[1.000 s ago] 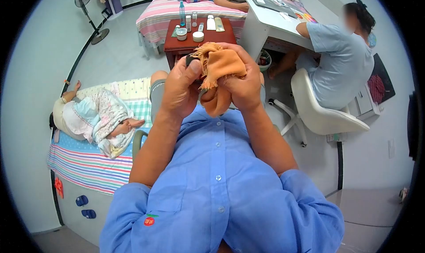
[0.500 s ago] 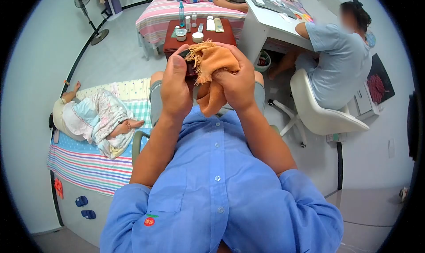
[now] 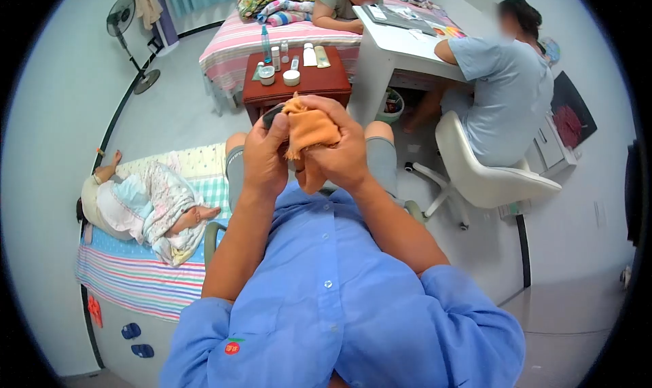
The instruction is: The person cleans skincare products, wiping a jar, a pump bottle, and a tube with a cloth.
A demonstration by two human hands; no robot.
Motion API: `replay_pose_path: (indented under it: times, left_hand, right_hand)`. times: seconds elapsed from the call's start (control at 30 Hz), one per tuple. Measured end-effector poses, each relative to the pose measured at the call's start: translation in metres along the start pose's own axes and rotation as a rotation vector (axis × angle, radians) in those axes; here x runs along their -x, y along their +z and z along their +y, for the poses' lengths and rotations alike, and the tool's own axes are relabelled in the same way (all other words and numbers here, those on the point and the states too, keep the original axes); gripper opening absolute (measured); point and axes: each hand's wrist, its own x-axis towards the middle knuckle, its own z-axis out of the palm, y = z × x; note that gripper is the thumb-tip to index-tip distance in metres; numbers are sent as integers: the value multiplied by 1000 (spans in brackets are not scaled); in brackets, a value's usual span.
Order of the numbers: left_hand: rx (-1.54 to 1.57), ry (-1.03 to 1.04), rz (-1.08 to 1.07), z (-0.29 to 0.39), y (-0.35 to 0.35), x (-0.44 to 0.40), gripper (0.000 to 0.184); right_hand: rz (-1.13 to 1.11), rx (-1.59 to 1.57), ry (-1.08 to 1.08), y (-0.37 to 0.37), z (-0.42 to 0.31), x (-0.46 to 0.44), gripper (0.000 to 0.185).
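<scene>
An orange cloth point(image 3: 314, 128) with frayed edges is bunched up in front of my chest. My right hand point(image 3: 348, 149) is closed on it, and one end hangs down below the fingers. My left hand point(image 3: 265, 158) grips a small dark object point(image 3: 273, 116) at the cloth's left side. Only its black upper edge shows; the cloth and fingers cover the rest, so its kind is unclear. The cloth presses against this object between the two hands.
Beyond my knees stands a red-brown table point(image 3: 319, 82) with bottles and jars. At right, a person sits on a white chair point(image 3: 468, 171) at a white desk point(image 3: 401, 45). Another person leans on the bed point(image 3: 221, 45). Someone lies on a floor mat point(image 3: 136, 272) at left, near blue slippers point(image 3: 142, 350).
Both hands have come slightly lower and left in view with the cloth. The cloth is bunched tighter and hides more of the dark object. My view has tilted up a little.
</scene>
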Motion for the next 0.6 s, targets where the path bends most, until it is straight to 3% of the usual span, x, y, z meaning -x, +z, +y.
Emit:
replay_pose_path:
  times: [0.07, 0.17, 0.27, 0.47, 0.53, 0.6]
  left_hand:
    - [160, -47, 2, 1, 7, 1, 47]
    - [210, -57, 82, -2, 9, -3, 45]
    - [227, -46, 116, 0, 1, -4, 44]
    - [173, -49, 31, 0, 6, -4, 47]
    - [356, -59, 72, 3, 10, -2, 45]
    - [283, -57, 12, -7, -5, -4, 45]
  right_hand:
    - [19, 53, -52, -2, 4, -1, 53]
    - [106, -137, 142, -1, 2, 0, 54]
    - [201, -222, 200, -1, 4, -2, 57]
    - [76, -18, 178, 10, -3, -1, 60]
    - [62, -18, 184, 5, 6, -3, 60]
    - [98, -100, 249, -4, 17, 0, 60]
